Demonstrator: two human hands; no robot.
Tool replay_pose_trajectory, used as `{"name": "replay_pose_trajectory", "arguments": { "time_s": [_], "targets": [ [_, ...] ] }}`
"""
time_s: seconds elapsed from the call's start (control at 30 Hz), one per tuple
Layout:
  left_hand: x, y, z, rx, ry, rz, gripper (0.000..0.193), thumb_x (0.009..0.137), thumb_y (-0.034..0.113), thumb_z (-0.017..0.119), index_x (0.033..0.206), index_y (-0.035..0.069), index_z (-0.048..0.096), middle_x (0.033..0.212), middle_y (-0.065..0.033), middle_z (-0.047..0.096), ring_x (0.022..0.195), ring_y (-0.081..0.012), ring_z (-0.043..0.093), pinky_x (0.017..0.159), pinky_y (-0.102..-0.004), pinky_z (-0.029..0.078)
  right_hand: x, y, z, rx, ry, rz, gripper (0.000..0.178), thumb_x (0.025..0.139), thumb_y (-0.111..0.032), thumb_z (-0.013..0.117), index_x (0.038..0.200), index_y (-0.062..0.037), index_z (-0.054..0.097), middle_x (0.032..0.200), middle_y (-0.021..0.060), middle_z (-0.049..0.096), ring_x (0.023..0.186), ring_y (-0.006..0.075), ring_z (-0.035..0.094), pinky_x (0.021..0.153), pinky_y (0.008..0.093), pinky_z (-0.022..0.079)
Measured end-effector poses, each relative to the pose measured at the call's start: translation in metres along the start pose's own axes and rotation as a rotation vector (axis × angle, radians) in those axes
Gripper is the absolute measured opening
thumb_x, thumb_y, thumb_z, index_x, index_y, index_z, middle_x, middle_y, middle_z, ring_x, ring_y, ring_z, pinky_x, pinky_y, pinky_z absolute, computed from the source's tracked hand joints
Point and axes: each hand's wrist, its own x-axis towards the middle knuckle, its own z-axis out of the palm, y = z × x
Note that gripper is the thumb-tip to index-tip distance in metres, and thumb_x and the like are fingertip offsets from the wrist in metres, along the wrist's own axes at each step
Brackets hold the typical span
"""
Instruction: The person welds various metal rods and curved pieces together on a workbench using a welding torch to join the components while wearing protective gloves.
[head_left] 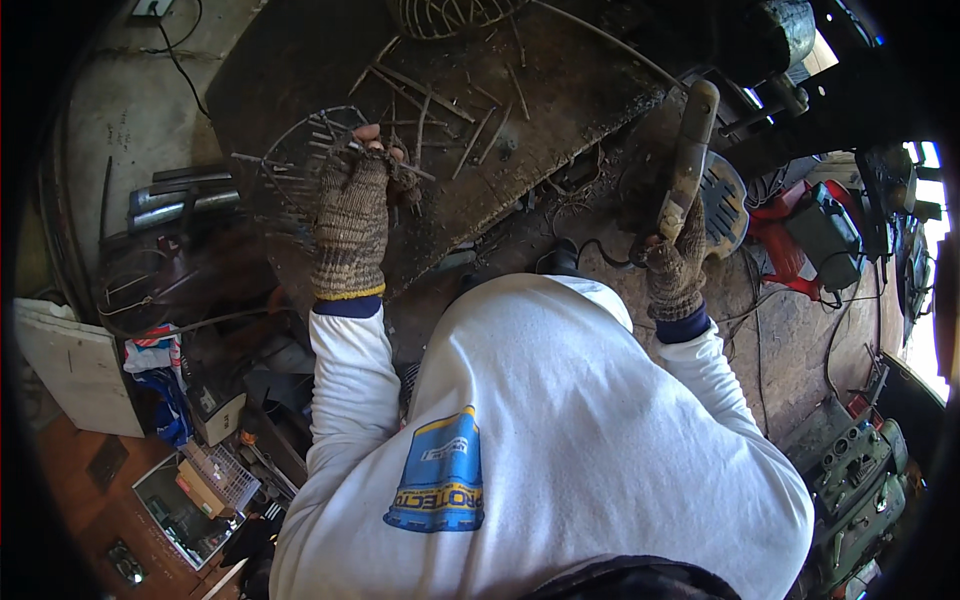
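My left hand, in a worn brown knitted glove with bare fingertips, is closed around a thin metal rod over the dark metal table. Just beside and partly behind it lies a round wire frame with short bars; whether my fingers also grip it is hidden. My right hand, gloved likewise, is wrapped around the lower end of a worn welding electrode holder, held upright off the table's right side. A long thin curved rod runs from near the holder's top toward the table's far edge.
Several loose rods lie on the metal table. A round wire basket sits at its far edge. A slotted round seat stands behind my right hand, near a red and grey machine. Cables cross the floor.
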Motion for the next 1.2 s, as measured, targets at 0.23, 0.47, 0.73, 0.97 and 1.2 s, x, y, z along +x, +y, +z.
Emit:
{"name": "replay_pose_trajectory", "arguments": {
  "time_s": [0.23,0.47,0.73,0.97,1.2],
  "targets": [
    [-0.020,-0.023,-0.025,-0.138,-0.069,0.010,0.022,0.105,0.015,0.062,0.125,0.007,0.062,0.105,-0.0082,0.070,0.090,-0.0176,0.070,0.079,-0.0301,0.058,0.005,0.001,0.000,0.000,-0.010,0.007,0.108,0.074,-0.033,0.093,0.157,-0.0045,0.032,0.135,0.0090,0.057,0.118,0.0205,0.062,0.096,0.0329,0.056],
    [-0.035,-0.034,-0.040,-0.193,-0.153,0.055,0.018,0.102,0.009,0.064,0.120,0.005,0.063,0.110,-0.0062,0.066,0.107,-0.0235,0.069,0.092,-0.0346,0.057,0.004,-0.011,0.018,-0.007,-0.061,-0.060,0.099,0.080,-0.042,0.088,0.154,-0.0042,0.035,0.138,0.0106,0.057,0.119,0.0226,0.063,0.097,0.0368,0.055],
    [-0.041,-0.042,-0.041,-0.171,-0.164,0.016,0.017,0.103,0.006,0.061,0.120,0.004,0.063,0.109,-0.0068,0.065,0.109,-0.0239,0.068,0.095,-0.0360,0.056,0.000,0.000,0.009,-0.029,-0.061,-0.050,0.102,0.081,-0.046,0.087,0.155,-0.0040,0.032,0.140,0.0126,0.057,0.123,0.0249,0.062,0.098,0.0373,0.056],
    [-0.031,-0.030,-0.035,-0.050,-0.202,0.160,0.017,0.102,0.007,0.065,0.119,0.005,0.063,0.113,-0.0067,0.065,0.109,-0.0219,0.068,0.095,-0.0337,0.055,-0.002,-0.007,0.011,-0.033,-0.039,-0.017,0.097,0.080,-0.043,0.088,0.153,-0.0043,0.036,0.135,0.0105,0.060,0.112,0.0218,0.067,0.083,0.0312,0.059],
    [-0.009,-0.014,-0.017,0.232,-0.212,0.250,0.017,0.102,0.010,0.066,0.118,0.005,0.065,0.113,-0.0066,0.070,0.107,-0.0152,0.068,0.094,-0.0294,0.055,0.000,-0.003,0.008,-0.048,-0.027,-0.078,0.096,0.080,-0.042,0.088,0.152,-0.0044,0.037,0.134,0.0099,0.061,0.108,0.0203,0.068,0.075,0.0286,0.058]
  ]
}}
